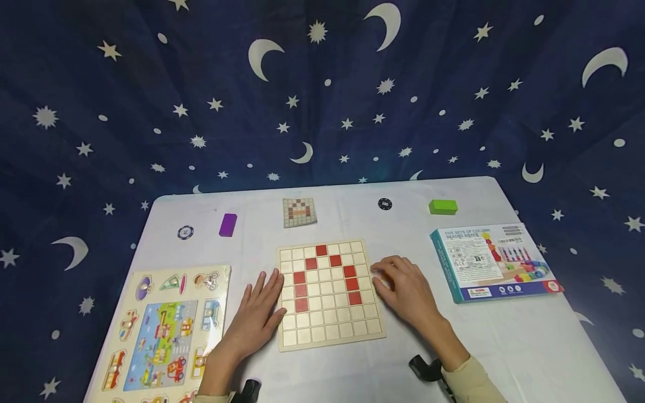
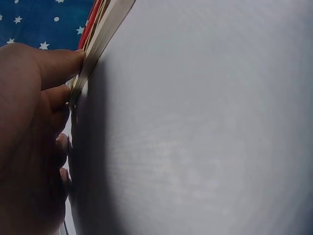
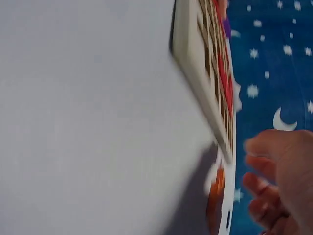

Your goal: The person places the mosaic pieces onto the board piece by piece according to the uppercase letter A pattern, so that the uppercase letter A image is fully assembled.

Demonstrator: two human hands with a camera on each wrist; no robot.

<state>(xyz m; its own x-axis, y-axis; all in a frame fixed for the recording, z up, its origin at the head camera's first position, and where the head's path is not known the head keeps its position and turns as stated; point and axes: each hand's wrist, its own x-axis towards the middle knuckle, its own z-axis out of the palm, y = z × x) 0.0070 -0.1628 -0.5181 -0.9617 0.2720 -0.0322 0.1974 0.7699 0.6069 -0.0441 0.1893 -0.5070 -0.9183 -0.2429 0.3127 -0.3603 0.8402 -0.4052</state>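
Observation:
A square wooden grid board lies on the table, with several red squares forming an arch among cream ones. My left hand rests at its left edge with fingers extended; in the left wrist view, the thumb touches the board's side. Beside the right edge is my right hand, its fingers loosely bent and nothing visible in them. The right wrist view shows that hand a little apart from the board's rim. Behind the board lies a small pattern card with a similar grid.
At left lies a wooden picture puzzle. A purple block and a blue-white chip are at back left. Toward the back right are a black chip, a green block and a beaded-toy box.

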